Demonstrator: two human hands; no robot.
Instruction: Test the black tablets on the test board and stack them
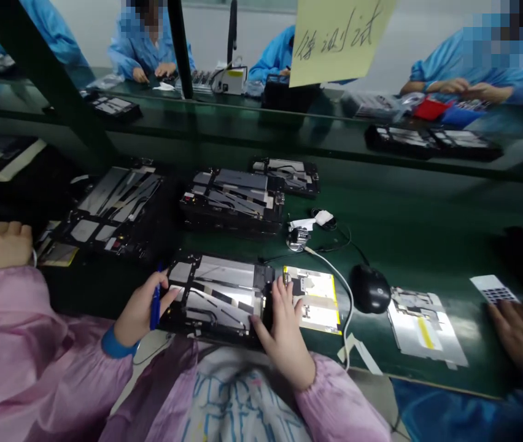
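Risk centres on the rectangular black device with silver panels and dark strips (224,291), lying face up along the near edge of the dark green bench (413,245), between the person's hands. The left hand (138,310) is partly curled, pinching a slim blue pen (155,307) while its thumb rests on the device's left end. The right hand (288,341) is spread wide and grips nothing, its thumb on the device's right end and its fingertips by a pale, yellow-edged flat panel (321,301). A careless turn of the pen could snag a strip or scratch a panel. Pulling toward the body might tip the device off the bench, and a rightward sweep could catch the white cable (352,304) or shove the panel aside.
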